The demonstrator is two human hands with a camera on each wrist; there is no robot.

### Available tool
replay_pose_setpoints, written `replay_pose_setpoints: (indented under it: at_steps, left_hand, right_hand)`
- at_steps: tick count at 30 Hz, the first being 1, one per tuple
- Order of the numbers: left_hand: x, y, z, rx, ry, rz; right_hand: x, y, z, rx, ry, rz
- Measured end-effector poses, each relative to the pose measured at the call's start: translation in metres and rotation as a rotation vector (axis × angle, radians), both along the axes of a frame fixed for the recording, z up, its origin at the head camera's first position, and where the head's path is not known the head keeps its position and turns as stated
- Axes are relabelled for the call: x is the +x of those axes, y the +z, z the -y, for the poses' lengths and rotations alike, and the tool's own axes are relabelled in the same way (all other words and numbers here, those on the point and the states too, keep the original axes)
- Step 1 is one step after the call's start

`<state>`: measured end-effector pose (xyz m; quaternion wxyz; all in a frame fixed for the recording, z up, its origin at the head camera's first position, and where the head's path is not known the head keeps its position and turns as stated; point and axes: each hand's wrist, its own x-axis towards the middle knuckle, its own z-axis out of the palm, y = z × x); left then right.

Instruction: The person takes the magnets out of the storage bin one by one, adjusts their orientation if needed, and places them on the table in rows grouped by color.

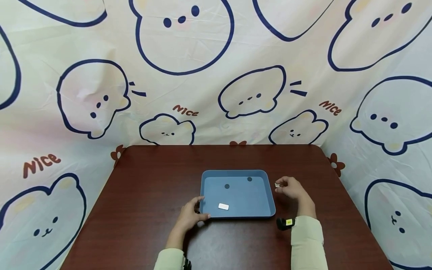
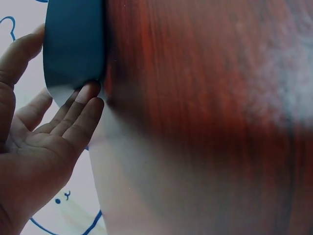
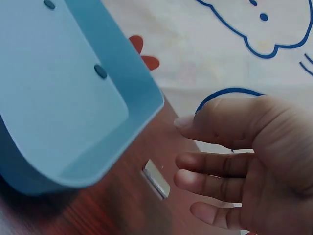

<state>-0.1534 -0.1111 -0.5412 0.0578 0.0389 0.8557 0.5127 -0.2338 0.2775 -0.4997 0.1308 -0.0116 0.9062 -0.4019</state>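
Note:
A shallow blue tray (image 1: 249, 198) sits on the table, its front left corner gripped by my left hand (image 1: 188, 215). In the left wrist view the fingers (image 2: 85, 115) touch the tray's lower edge. Inside the tray are a small white rectangular block (image 1: 223, 206) and two dark round discs (image 1: 227, 186). Past the tray's right side, my right hand (image 1: 291, 188) hovers beside a second small white block (image 3: 156, 179) with a silvery side. That block lies on the table, and the right fingertips are close to it but apart.
The dark brown table (image 1: 152, 180) reaches back to a cloth (image 1: 209, 90) printed with bears, which hangs behind and along both sides. A black band with a yellow patch (image 1: 285, 224) is on my right wrist.

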Motion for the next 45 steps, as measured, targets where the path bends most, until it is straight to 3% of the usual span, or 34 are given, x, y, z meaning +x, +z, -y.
replay_pose_setpoints:
  at_steps: [12,17,23,38,45]
  left_hand:
    - [0.000,0.005,-0.004,-0.077,0.010,-0.038]
    - [-0.001,0.003,-0.003,-0.089,0.020,-0.043]
    - [0.000,-0.001,-0.002,-0.092,0.031,-0.059]
    - [0.000,0.004,-0.003,-0.072,0.031,-0.032]
    - [0.001,0.006,-0.004,-0.041,0.026,-0.013]
  right_hand:
    - [0.008,0.002,0.029,-0.093,0.041,-0.027]
    - [0.009,0.001,0.042,-0.149,0.052,-0.033]
    - [0.007,-0.004,0.056,-0.222,0.131,-0.052]
    - [0.007,-0.007,0.088,-0.119,0.225,-0.090]
    - [0.009,-0.011,0.100,-0.182,0.292,-0.088]
